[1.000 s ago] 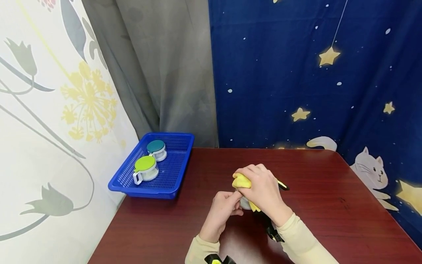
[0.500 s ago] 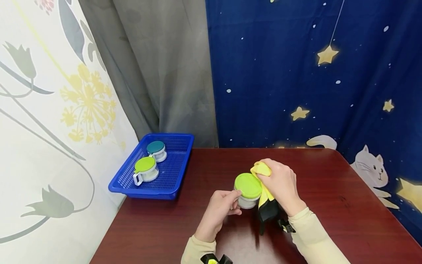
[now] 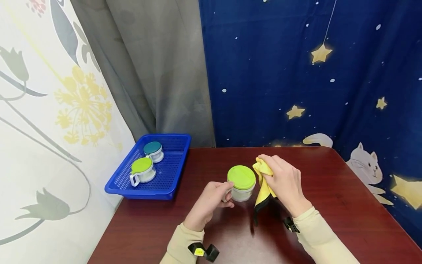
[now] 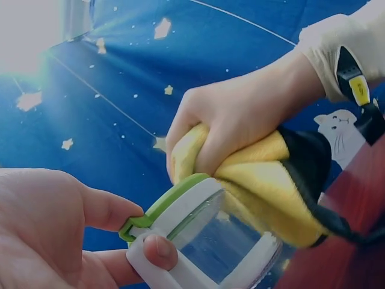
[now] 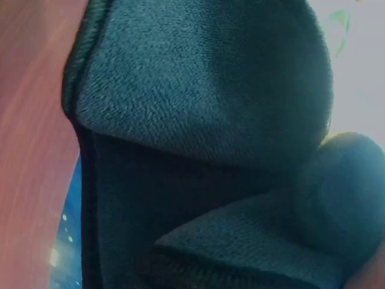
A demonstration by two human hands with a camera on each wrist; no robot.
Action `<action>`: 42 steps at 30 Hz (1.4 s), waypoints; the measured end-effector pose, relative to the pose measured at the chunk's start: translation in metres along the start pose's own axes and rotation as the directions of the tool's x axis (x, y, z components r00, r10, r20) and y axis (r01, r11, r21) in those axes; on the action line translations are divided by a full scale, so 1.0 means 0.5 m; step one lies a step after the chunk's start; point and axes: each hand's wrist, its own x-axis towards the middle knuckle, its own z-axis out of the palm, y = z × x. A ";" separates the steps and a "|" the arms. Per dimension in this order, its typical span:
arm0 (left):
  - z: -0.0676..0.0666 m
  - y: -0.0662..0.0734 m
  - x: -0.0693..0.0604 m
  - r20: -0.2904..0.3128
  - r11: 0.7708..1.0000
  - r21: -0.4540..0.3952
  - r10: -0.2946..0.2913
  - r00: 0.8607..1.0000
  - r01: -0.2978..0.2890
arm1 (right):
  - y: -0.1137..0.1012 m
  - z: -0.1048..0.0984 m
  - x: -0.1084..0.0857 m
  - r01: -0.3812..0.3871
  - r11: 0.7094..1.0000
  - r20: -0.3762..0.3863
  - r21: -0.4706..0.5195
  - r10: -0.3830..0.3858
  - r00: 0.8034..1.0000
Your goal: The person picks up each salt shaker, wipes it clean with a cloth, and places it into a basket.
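My left hand (image 3: 211, 201) grips the white handle of a clear seasoning jar (image 3: 242, 195) with a lime-green lid (image 3: 241, 177). In the left wrist view the thumb lies by the lid's green tab, and a fingertip pokes through the handle (image 4: 146, 265). To the jar's right, my right hand (image 3: 284, 181) holds a bunched yellow and black cloth (image 3: 263, 189). Its dark end hangs below the hand. In the head view a narrow gap parts cloth and jar. Dark folds of the cloth (image 5: 204, 78) fill most of the right wrist view.
A blue plastic basket (image 3: 179, 165) stands at the table's back left. Inside are a jar with a green lid (image 3: 141, 165) and another with a teal lid (image 3: 152, 147). The dark red table (image 3: 329, 198) reaches back to grey and blue curtains.
My right hand and the cloth have come off the jar's lid and moved right, uncovering the jar. My left hand has shifted slightly left and up with the jar.
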 end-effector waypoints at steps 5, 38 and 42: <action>-0.039 0.035 0.008 -0.009 0.999 0.042 0.005 1.000 -0.005 | 0.019 -0.018 0.014 0.046 0.998 -0.019 -0.041 -0.047 0.999; -0.315 0.133 0.086 -0.176 0.998 0.011 -0.056 0.983 0.059 | 0.180 -0.128 -0.020 0.077 0.972 0.098 -0.223 -0.056 0.994; -0.367 0.141 0.101 -0.194 0.999 -0.005 -0.050 0.980 0.050 | 0.195 -0.135 -0.023 0.065 0.972 0.104 -0.224 -0.042 0.994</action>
